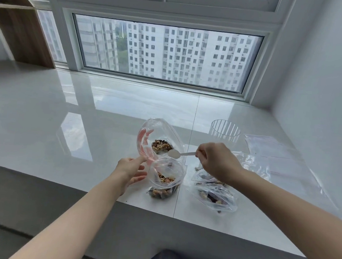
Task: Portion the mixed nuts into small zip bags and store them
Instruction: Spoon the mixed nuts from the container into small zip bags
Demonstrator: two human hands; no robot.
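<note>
So you're partway — two filled small clear zip bags (215, 195) lie right, your left hand (131, 172) pinches a third's mouth (165, 176), right hand (216, 162) grips the empty white plastic spoon (179, 154); the big clear nut bag (161, 138) just beyond holds more.

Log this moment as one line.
step: scooping nuts | left hand: holds small zip bag open | right hand: grips white spoon, empty, between big bag and small

The right hand (217, 163) covers the spoon (179, 154) handle's end and part of the filled bags (215, 195) at four o'clock. Both forearms run off the bottom edge. Individual nuts (165, 179) are too small to identify.
</note>
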